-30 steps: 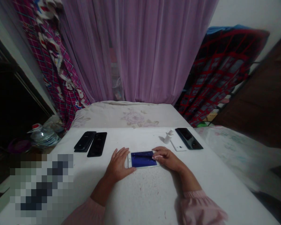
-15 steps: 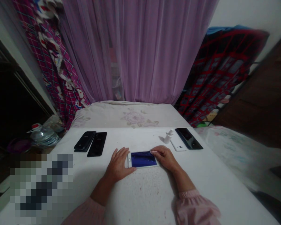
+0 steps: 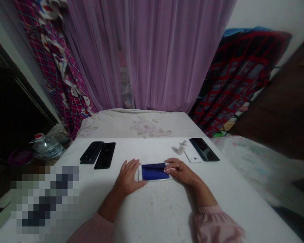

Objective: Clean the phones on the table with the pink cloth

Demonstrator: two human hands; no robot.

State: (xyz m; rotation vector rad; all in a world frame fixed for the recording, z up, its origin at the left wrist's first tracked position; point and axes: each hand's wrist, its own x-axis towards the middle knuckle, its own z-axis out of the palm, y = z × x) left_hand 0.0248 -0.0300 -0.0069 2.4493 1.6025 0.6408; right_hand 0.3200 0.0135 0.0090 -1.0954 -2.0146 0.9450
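Observation:
A white smartphone (image 3: 153,172) lies flat on the white table, its screen lit blue. Thumb and fingers of my left hand (image 3: 127,177) brace its left end, the thumb at the near edge and the fingers by the far corner. Over the right part of the screen is my right hand (image 3: 178,170), its fingers pinched together on the glass. Something small and pale shows at those fingertips, too small to make out. Beyond this hand a small white spray bottle (image 3: 182,147) stands upright.
Black phones (image 3: 105,156) lie at the left of the table (image 3: 147,216). At the right are a white phone (image 3: 193,156) and a dark phone (image 3: 204,149). A pixelated dark object (image 3: 49,199) is at the near left. A water jug (image 3: 47,145) stands beyond the left edge.
My right hand has moved slightly nearer, from the screen's far right corner to its right middle, fingers still pinched. The left hand and the phone have stayed in place.

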